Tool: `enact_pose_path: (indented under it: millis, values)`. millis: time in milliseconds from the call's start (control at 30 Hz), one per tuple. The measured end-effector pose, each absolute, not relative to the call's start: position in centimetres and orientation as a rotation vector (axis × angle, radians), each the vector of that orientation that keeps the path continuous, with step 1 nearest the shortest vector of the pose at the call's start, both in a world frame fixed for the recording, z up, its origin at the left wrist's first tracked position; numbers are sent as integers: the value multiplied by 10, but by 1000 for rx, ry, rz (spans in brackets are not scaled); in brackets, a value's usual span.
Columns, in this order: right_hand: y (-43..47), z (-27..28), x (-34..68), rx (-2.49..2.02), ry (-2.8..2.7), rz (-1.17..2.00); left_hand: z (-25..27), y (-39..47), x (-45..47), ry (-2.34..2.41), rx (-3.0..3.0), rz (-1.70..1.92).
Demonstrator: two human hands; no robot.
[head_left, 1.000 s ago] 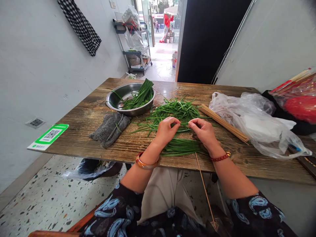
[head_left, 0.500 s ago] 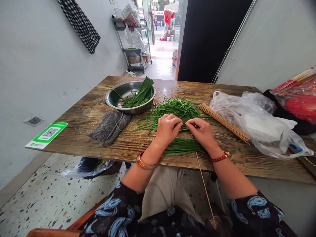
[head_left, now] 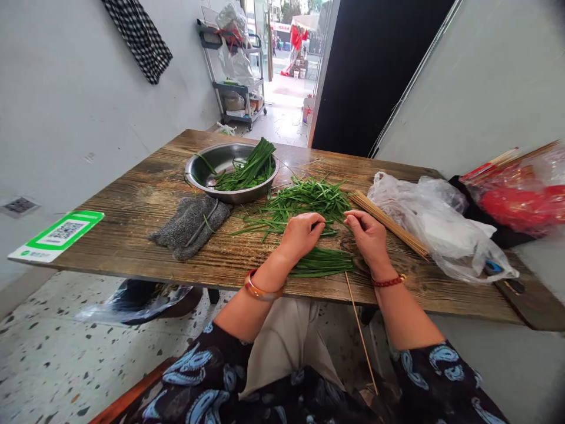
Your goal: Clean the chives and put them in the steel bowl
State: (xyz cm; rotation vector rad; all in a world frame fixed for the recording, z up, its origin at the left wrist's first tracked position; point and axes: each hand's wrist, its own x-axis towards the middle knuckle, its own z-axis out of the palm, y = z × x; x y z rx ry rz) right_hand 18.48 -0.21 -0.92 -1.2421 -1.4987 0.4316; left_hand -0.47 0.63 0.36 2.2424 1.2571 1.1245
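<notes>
Green leaves (head_left: 323,262) lay bunched by the worktop's (head_left: 145,188) near edge; left hand (head_left: 301,237) and right hand (head_left: 371,240) pinched thumb to finger, anything held indistinguishable; a light grip likely avoided bruising.

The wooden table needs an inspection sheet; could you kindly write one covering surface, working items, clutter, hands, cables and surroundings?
Surface: wooden table, visible grain, small bits scattered.
Working items: loose green leaves piled; neater leaf bundle near the front edge; more greens in the steel bowl; stick bundle; single stick jutting past the edge.
Clutter: grey cloth, plastic bag, QR card.
Hands: left hand and right hand apart, fingers bent; whether either holds anything, cannot tell.
Cables: thin lines beside the dark panel, possibly cables.
Surroundings: wheeled cart, bright doorway, checkered cloth against the wall.
</notes>
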Motion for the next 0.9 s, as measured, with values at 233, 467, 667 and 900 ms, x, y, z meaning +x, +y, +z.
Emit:
enact_pose_path:
  millis: [233, 467, 667, 900]
  values:
    - [-67, -14, 206, -1508, -1577, 414, 0, 5, -4, 1199, 2227, 1185]
    - [-125, -34, 187, -1691, -1845, 182, -1, 3, 0, 1214, 2165, 1192]
    - [-116, -39, 177, -1820, -1828, -7, -2, 2, 2, 1136, 2152, 1167]
    - [-112, -39, 156, -1854, -1505, 102, -9, 2, 7, 965, 2112, 1071]
